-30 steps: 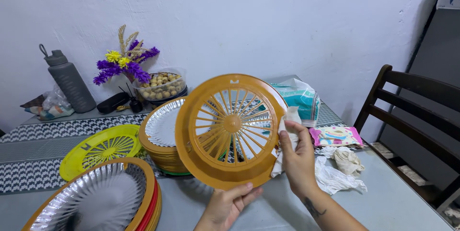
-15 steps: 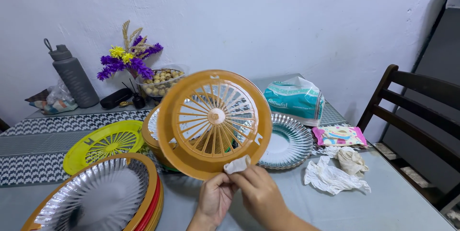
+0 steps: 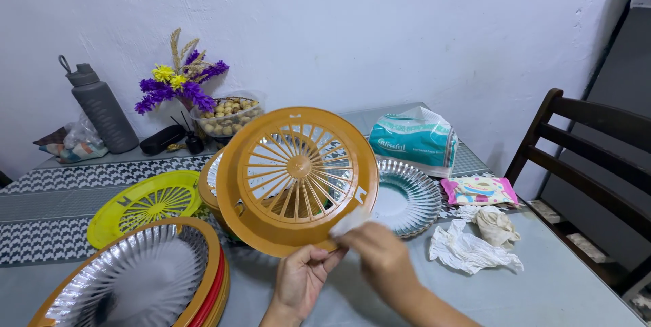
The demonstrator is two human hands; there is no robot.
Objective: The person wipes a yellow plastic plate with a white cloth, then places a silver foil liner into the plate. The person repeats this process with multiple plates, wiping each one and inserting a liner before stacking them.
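Note:
An orange slotted plastic plate holder [image 3: 296, 178] is held upright over the table, its spoked underside facing me. My left hand [image 3: 302, 278] grips its lower rim from below. My right hand [image 3: 380, 252] pinches a small white tissue [image 3: 347, 221] against the holder's lower right rim. Behind the holder sits a stack of orange holders topped with a silver foil plate [image 3: 215, 181]. A loose silver foil plate [image 3: 407, 198] lies just right of it.
A yellow holder [image 3: 146, 205] lies at left, and a stack of holders with a foil plate [image 3: 135, 279] sits at front left. Crumpled tissues [image 3: 471, 246], a wipes pack [image 3: 478, 191], a tissue pack [image 3: 415, 138], flowers [image 3: 180, 86], a bowl of nuts [image 3: 227, 115], a grey bottle [image 3: 102, 109] and a wooden chair [image 3: 583, 157] surround them.
The holder has turned and shifted left. My right hand with the tissue moved from the holder's right edge down to its lower rim, then slightly right along it.

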